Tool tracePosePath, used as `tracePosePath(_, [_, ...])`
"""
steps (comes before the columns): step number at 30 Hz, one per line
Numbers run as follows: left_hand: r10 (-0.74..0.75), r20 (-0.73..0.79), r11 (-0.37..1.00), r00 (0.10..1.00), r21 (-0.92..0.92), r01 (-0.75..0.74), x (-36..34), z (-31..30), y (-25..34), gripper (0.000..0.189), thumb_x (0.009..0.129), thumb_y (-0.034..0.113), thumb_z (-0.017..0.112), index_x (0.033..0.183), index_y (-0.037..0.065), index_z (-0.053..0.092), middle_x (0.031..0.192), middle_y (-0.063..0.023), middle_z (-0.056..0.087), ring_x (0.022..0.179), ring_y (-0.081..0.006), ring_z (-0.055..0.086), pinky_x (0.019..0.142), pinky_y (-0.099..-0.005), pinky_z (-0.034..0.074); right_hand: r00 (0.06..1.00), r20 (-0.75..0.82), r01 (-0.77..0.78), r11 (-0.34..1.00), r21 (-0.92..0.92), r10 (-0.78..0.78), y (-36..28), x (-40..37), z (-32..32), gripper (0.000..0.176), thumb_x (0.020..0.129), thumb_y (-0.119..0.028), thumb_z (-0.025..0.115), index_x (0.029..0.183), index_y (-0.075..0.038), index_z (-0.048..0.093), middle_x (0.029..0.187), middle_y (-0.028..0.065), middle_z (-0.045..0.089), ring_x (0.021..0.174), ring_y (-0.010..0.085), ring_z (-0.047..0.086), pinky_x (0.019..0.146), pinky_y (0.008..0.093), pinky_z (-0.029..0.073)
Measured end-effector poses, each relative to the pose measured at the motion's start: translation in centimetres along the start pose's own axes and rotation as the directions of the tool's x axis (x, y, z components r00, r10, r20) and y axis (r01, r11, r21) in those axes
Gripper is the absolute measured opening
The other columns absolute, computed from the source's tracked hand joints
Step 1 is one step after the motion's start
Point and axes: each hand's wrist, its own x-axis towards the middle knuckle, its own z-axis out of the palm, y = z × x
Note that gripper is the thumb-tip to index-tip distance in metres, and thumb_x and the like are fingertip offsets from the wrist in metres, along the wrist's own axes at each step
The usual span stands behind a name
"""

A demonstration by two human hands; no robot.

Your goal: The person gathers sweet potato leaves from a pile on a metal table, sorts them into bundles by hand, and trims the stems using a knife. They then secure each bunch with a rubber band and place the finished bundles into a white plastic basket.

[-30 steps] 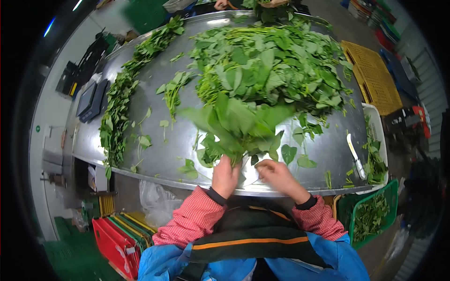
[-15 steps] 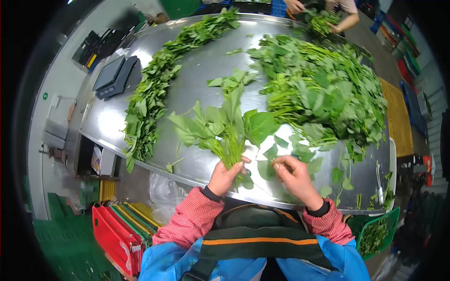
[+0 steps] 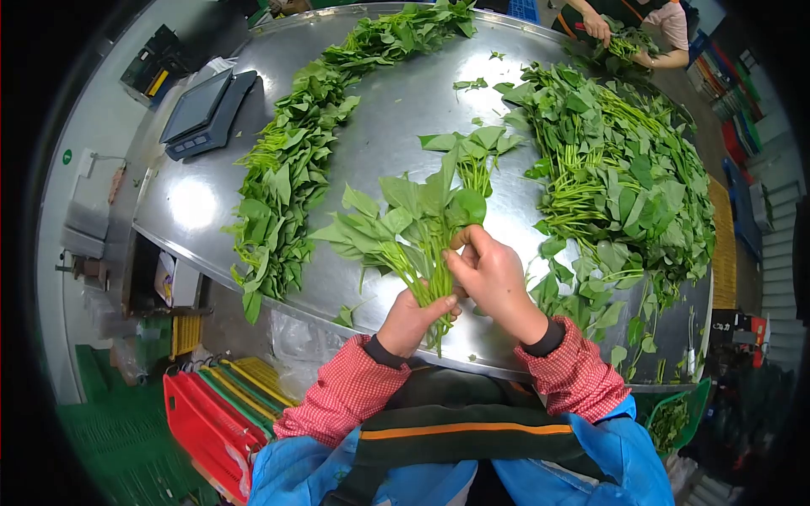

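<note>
My left hand [image 3: 412,320] is closed around the stems of a bunch of leafy greens [image 3: 403,215], its leaves fanning up and away from me over the metal table. At the right side of this bunch, my right hand [image 3: 498,278] has its thumb and forefinger pinched at the stems just below a leaf. What exactly lies between those fingertips is partly hidden. Just beyond the bunch lies a small cluster of greens [image 3: 477,160]. To the right spreads a large pile of leafy greens [image 3: 624,177], with loose leaves along its near edge.
A long row of greens [image 3: 291,160] runs along the left of the metal table [image 3: 380,126]. A scale [image 3: 207,114] stands at far left. Another person's hands [image 3: 597,29] hold greens at the far right corner. Red and green crates [image 3: 211,430] stand below the table.
My right hand has moved left, from over the loose leaves to the held bunch, and pinches at it. The view has shifted slightly. My left hand keeps its hold.
</note>
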Motion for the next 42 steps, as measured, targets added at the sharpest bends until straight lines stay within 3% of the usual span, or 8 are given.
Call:
tracePosePath(6, [-0.003, 0.066, 0.998, 0.998, -0.059, 0.007, 0.5, -1.3, 1.8, 0.033, 0.088, 0.003, 0.057, 0.121, 0.001, 0.052, 0.104, -0.0068, 0.063, 0.087, -0.0115, 0.058, 0.076, -0.0269, 0.05, 0.984, 0.049, -0.162, 0.736, 0.657, 0.173, 2.8, 1.6, 3.0, 0.014, 0.084, -0.011, 0.06, 0.09, 0.0, 0.054, 0.064, 0.0034, 0.058, 0.055, 0.006, 0.051, 0.05, 0.0234, 0.04])
tracePosePath(10, [-0.02, 0.084, 0.999, 0.996, -0.032, 0.022, 1.0, -2.2, 2.5, 0.04, 0.088, 0.005, 0.059, 0.126, 0.003, 0.048, 0.109, -0.0095, 0.061, 0.087, -0.0123, 0.057, 0.075, -0.0282, 0.05, 0.942, 0.164, -0.316, 0.613, 0.724, 0.292, 1.9, 1.7, 2.1, 0.015, 0.084, -0.012, 0.062, 0.085, 0.0, 0.053, 0.064, 0.0007, 0.056, 0.059, 0.0017, 0.047, 0.05, 0.0222, 0.038])
tracePosePath(17, [-0.034, 0.087, 0.998, 0.996, 0.054, 0.029, 1.7, -4.3, 1.7, 0.034, 0.088, 0.006, 0.061, 0.12, 0.003, 0.052, 0.101, -0.0028, 0.06, 0.086, -0.01, 0.056, 0.075, -0.0256, 0.047, 0.972, -0.057, 0.23, 0.972, 0.054, -0.227, -3.0, 0.7, 1.1, 0.012, 0.078, -0.015, 0.067, 0.082, -0.005, 0.062, 0.067, 0.0123, 0.06, 0.056, 0.0271, 0.06, 0.051, 0.0349, 0.046])
tracePosePath(21, [-0.009, 0.131, 0.99, 0.991, 0.141, -0.01, 2.0, -4.2, 1.4, 0.031, 0.088, 0.007, 0.061, 0.117, 0.003, 0.053, 0.101, -0.0013, 0.059, 0.086, -0.0094, 0.055, 0.076, -0.026, 0.047, 0.97, 0.07, 0.239, 0.964, -0.121, -0.232, -1.9, 2.1, 3.8, 0.013, 0.084, -0.011, 0.062, 0.093, -0.003, 0.06, 0.065, 0.0059, 0.056, 0.058, 0.0139, 0.055, 0.053, 0.0282, 0.043])
tracePosePath(28, [-0.162, 0.107, 0.978, 0.981, -0.115, 0.174, 1.9, -6.2, 1.4, 0.027, 0.086, 0.009, 0.065, 0.11, 0.003, 0.056, 0.099, -0.0029, 0.06, 0.086, -0.0118, 0.057, 0.076, -0.0271, 0.048, 0.946, 0.284, -0.314, 0.672, 0.67, 0.158, 1.8, 2.4, 2.8, 0.008, 0.088, -0.009, 0.055, 0.09, -0.001, 0.056, 0.076, -0.0007, 0.056, 0.065, 0.0057, 0.05, 0.056, 0.0217, 0.041])
tracePosePath(32, [-0.121, 0.134, 0.993, 0.984, 0.013, 0.12, 2.4, -6.3, 1.1, 0.032, 0.086, 0.008, 0.064, 0.116, 0.004, 0.052, 0.102, -0.0023, 0.059, 0.087, -0.0099, 0.056, 0.077, -0.0261, 0.047, 0.983, 0.181, -0.11, 0.851, 0.514, 0.018, 0.7, 2.4, 3.4, 0.013, 0.089, -0.011, 0.055, 0.097, -0.001, 0.058, 0.076, -0.0002, 0.056, 0.062, 0.0069, 0.05, 0.056, 0.0218, 0.042])
tracePosePath(36, [-0.047, 0.201, 0.982, 0.978, 0.19, 0.008, 3.0, -5.9, 0.4, 0.037, 0.084, 0.008, 0.066, 0.118, 0.004, 0.05, 0.1, -0.0012, 0.057, 0.089, -0.0095, 0.054, 0.077, -0.0253, 0.046, 0.959, 0.284, 0.034, 0.989, -0.143, 0.008, -1.0, 2.9, 4.0, 0.017, 0.086, -0.013, 0.06, 0.098, -0.001, 0.059, 0.073, -0.0028, 0.053, 0.062, 0.0086, 0.049, 0.057, 0.027, 0.04])
tracePosePath(42, [-0.18, 0.181, 0.947, 0.967, -0.235, 0.221, 3.6, -8.2, -0.5, 0.04, 0.091, 0.007, 0.057, 0.128, 0.006, 0.043, 0.108, -0.0071, 0.059, 0.09, -0.0118, 0.059, 0.076, -0.0249, 0.051, 0.976, 0.192, -0.176, 0.881, 0.439, 0.099, 3.3, 2.1, 4.8, 0.012, 0.085, -0.01, 0.06, 0.091, -0.002, 0.054, 0.077, 0.0016, 0.057, 0.069, 0.0089, 0.052, 0.064, 0.0246, 0.043])
